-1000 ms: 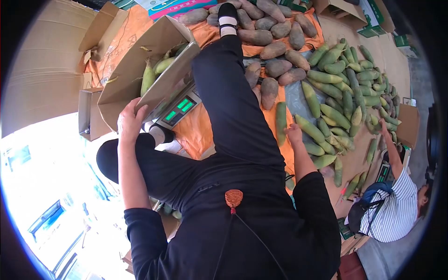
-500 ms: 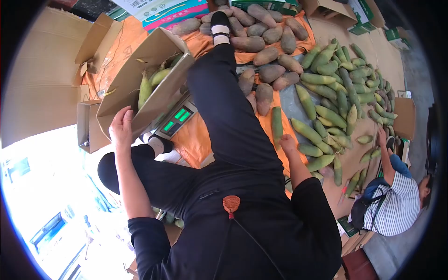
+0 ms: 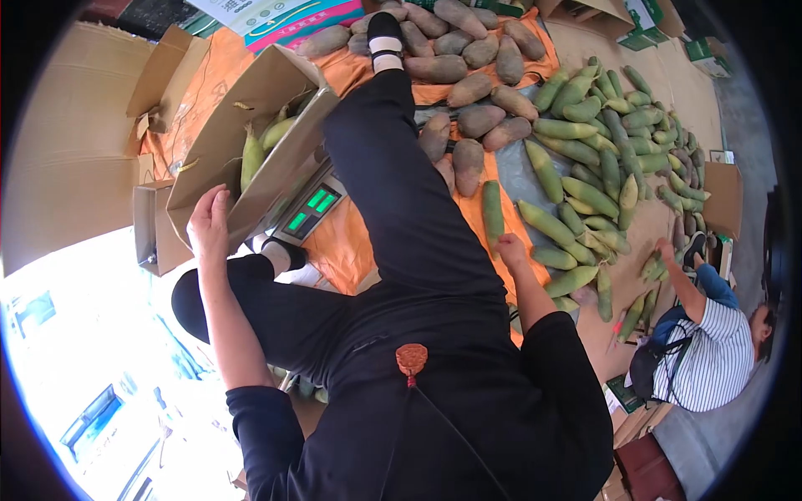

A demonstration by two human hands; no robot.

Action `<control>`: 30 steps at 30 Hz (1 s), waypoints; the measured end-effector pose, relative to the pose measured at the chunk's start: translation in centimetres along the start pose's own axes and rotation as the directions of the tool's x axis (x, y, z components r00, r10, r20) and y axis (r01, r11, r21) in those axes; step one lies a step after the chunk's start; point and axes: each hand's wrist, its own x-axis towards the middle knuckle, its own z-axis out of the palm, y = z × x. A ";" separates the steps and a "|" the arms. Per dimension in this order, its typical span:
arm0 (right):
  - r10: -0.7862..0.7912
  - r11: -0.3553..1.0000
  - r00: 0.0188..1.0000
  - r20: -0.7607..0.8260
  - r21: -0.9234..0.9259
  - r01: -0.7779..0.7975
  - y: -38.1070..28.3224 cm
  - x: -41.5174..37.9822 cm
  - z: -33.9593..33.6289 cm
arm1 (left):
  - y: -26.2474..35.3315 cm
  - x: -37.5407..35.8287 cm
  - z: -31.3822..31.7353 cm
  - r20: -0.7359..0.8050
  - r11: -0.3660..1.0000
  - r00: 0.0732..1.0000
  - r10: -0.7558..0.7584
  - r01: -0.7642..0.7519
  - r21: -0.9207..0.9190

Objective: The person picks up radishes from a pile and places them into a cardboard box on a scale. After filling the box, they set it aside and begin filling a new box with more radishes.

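My right hand (image 3: 511, 249) is closed round the lower end of a long green radish (image 3: 493, 210), which points away from me beside my thigh. My left hand (image 3: 209, 222) is at the near corner of an open cardboard box (image 3: 280, 156), its fingers curled together. Whether they grip anything is hidden. Inside the box lie several green radishes (image 3: 251, 159). The box rests on a digital scale (image 3: 294, 209) with green lit displays, between my legs. A large pile of green radishes (image 3: 576, 150) spreads to the right of my right hand.
Brownish-red radishes (image 3: 480, 121) lie on an orange sheet (image 3: 342, 242) ahead. A flattened carton (image 3: 75, 142) stands at left. Printed boxes (image 3: 292, 21) stand at the back. At right, a person in a striped shirt (image 3: 710, 355) reaches toward radishes on the floor.
The view has shifted slightly. My hands keep nearly the same places by the box and the green radish. The person at right has moved an arm a little.
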 end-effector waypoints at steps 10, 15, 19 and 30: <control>0.034 0.999 0.999 -0.017 0.031 -0.034 -0.2 0.3 0.2 | 0.1 -0.3 0.4 -0.022 1.000 1.000 0.019 -0.019 0.018; -0.054 0.998 0.997 -0.062 -0.016 0.053 0.8 1.4 0.3 | 0.2 -0.3 0.4 -0.014 0.999 1.000 0.027 -0.026 0.047; -0.045 0.997 0.995 -0.086 -0.070 0.039 -0.7 1.2 -0.2 | -0.4 -0.2 0.5 -0.014 0.997 0.999 0.034 -0.033 0.064; -0.017 0.991 0.997 -0.071 -0.135 0.008 -3.1 3.8 -0.3 | -0.8 0.3 0.8 0.030 0.997 0.999 -0.037 0.039 -0.059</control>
